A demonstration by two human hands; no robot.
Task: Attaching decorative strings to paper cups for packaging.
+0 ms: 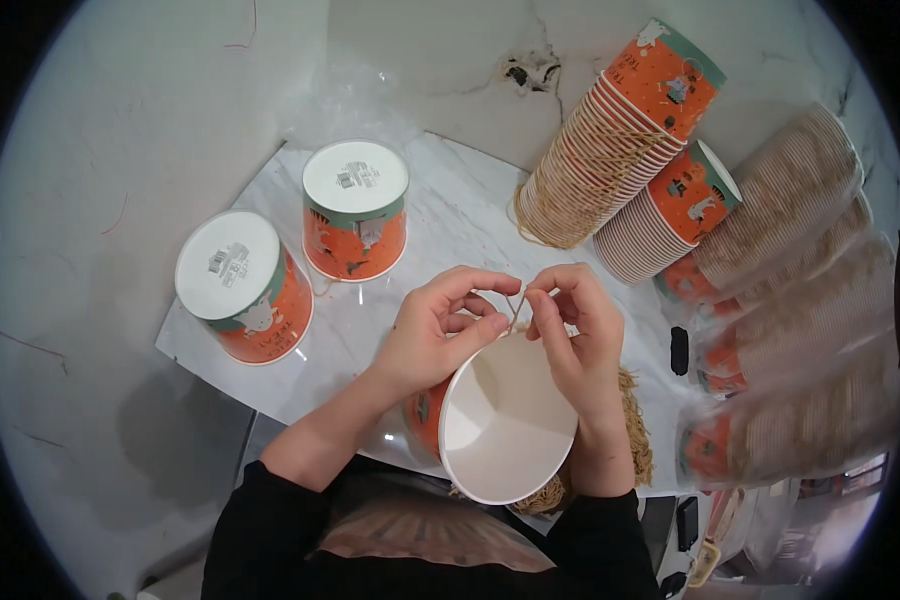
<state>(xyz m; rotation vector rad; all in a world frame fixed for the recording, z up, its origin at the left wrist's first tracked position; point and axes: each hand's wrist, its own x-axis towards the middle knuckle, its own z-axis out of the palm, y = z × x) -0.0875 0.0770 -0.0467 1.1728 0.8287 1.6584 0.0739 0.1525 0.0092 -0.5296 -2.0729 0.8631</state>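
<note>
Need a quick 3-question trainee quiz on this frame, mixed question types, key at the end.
1. True or false: the two upside-down cups stand to the left of both hands.
2. What do the left hand and right hand pinch between their fingertips?
A. a thin string
B. a spoon
C. a lid
3. Fill in: the open cup below the hands lies on its ____, its mouth facing the camera.

Key:
1. true
2. A
3. side. The stacked cups lie at upper right, and more stacks in clear bags lie at right.
</note>
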